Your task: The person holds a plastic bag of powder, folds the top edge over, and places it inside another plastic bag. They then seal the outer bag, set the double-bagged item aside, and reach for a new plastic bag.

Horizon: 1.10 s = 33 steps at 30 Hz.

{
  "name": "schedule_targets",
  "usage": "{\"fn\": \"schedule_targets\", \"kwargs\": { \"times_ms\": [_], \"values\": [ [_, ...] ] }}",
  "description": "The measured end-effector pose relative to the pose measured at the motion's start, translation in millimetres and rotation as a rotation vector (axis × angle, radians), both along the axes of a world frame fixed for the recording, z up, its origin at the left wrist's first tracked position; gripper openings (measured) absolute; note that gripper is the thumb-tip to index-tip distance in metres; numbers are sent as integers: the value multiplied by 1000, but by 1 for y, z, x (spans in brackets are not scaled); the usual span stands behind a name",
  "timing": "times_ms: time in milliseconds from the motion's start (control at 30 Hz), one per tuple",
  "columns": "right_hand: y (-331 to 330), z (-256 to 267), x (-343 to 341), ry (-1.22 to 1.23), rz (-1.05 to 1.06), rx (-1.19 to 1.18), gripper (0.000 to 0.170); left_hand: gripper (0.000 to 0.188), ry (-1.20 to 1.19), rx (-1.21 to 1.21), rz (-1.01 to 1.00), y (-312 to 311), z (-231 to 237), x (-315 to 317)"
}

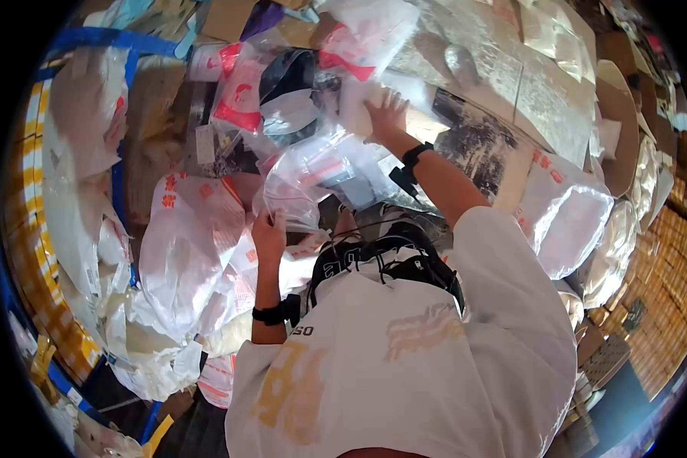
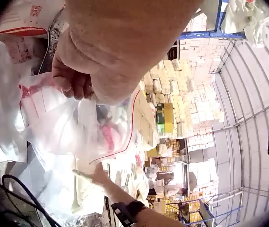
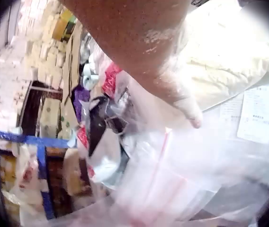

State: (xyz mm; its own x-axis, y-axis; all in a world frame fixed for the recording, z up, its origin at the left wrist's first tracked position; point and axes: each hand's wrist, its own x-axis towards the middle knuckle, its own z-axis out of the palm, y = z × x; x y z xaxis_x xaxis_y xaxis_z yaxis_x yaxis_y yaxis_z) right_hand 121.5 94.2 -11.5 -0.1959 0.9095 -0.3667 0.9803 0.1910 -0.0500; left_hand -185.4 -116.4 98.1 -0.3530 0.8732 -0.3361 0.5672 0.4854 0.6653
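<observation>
A clear plastic bag (image 1: 294, 187) with a red seal line lies across the pile in front of the person. Its near edge is pinched by the left hand (image 1: 269, 233), whose curled fingers also show in the left wrist view around the bag's edge (image 2: 85, 120). The right hand (image 1: 388, 114) is spread with its fingers apart, resting on pale plastic packaging beyond the bag. In the right wrist view the right hand (image 3: 179, 97) lies beside a cream-coloured package (image 3: 224, 56), and a white printed label (image 3: 256, 113) shows under clear plastic.
A white bag with red print (image 1: 187, 252) sits at the left, another (image 1: 569, 214) at the right. A dark item in clear plastic (image 1: 288, 95) lies beyond the clear bag. A blue metal frame (image 1: 118, 168) stands at the left; black cords (image 1: 366, 248) lie near the person's lap.
</observation>
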Motion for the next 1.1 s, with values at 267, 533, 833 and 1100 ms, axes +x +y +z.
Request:
{"fn": "schedule_targets", "kwargs": {
  "times_ms": [267, 533, 833, 1100],
  "values": [
    [12, -7, 22, 265, 45, 139, 47, 22, 115, 103, 65, 9, 10, 6],
    [20, 37, 113, 1164, -393, -151, 29, 17, 29, 198, 34, 61, 7, 35],
    [-43, 129, 121, 2149, -732, -443, 19, 18, 93, 355, -132, 116, 0, 119],
    [-96, 152, 59, 2177, -895, -938, 33, 23, -414, 97, -138, 119, -6, 161]
  ]
}}
